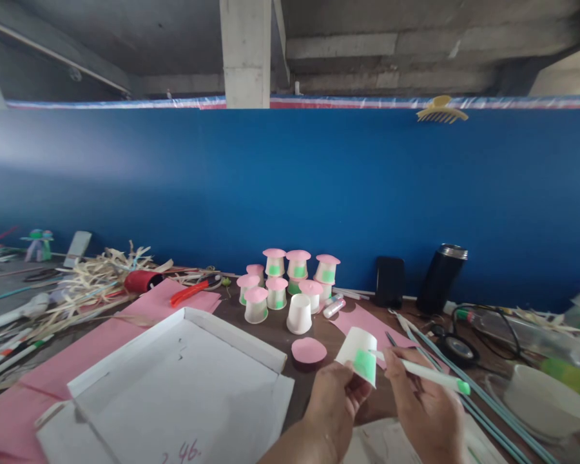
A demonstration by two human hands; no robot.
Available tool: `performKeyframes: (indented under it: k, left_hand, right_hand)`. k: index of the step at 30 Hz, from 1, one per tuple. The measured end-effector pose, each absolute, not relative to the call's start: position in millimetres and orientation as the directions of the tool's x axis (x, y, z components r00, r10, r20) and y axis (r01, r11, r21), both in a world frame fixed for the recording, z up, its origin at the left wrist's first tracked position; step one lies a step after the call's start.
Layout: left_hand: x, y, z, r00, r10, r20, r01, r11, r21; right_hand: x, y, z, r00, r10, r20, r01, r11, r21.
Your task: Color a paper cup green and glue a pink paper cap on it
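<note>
My left hand pinches a small white paper cup with a green patch on its side, held tilted over the table's front. My right hand grips a white marker with a green end, its tip touching the cup's green patch. A loose pink paper disc lies on the brown table just left of the cup. Behind it stands a plain white cup upside down, and further back a cluster of several white cups with pink tops and green patches.
A white cardboard tray lies front left over pink paper sheets. Straw strips, a red roll and an orange cutter are at left. A black phone, black flask, cables, white bowl sit right. Blue wall behind.
</note>
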State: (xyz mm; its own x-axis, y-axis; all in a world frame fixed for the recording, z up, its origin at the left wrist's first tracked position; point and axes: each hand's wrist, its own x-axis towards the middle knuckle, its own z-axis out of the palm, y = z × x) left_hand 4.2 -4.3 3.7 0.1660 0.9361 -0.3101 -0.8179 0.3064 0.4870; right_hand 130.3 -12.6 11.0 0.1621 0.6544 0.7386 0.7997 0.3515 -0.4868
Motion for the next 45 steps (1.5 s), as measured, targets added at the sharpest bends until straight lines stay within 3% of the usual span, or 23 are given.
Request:
performKeyframes:
  k: [14,45]
  left_hand:
    - [3.9,-3.4,-1.3,0.194,0.947,-0.257,-0.850,0.293,0.438]
    - [3.6,-3.6,-3.6,0.196,0.959,-0.205,-0.855,0.269,0.443]
  right_hand:
    - [124.1,-8.4,11.2,0.084,0.689,0.720,0.841,0.338,-0.422]
    - [122.3,-8.0,13.1,0.095,0.701,0.707,0.824,0.343,-0.451]
